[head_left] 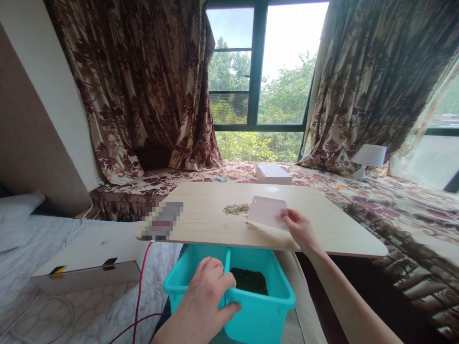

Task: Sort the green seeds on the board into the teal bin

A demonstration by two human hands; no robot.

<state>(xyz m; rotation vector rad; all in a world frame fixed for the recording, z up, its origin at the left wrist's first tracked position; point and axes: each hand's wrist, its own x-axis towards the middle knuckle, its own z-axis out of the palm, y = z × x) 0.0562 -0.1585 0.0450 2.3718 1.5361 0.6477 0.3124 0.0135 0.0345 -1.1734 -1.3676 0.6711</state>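
My right hand (297, 227) pinches the right edge of a thin, pale translucent sheet (268, 211), tilted above the wooden board. Just left of the sheet lies a small heap of greenish-brown grains (236, 209), with a few loose bits below it. In front of the board is a turquoise two-part bin (260, 317). My left hand (208, 296) grips the bin's front rim at the divider, thumb outside and fingers over the top. Dark green granular material (249, 281) covers the floor of the right compartment. My left hand partly hides the left compartment.
The pale wooden board (204, 193) has a blurred-out device (163, 220) on its left end, joined to a red cable (141, 282). A white box (89, 258) lies on the bed at left. Behind the board are another white box (274, 174) and a lamp (369, 156).
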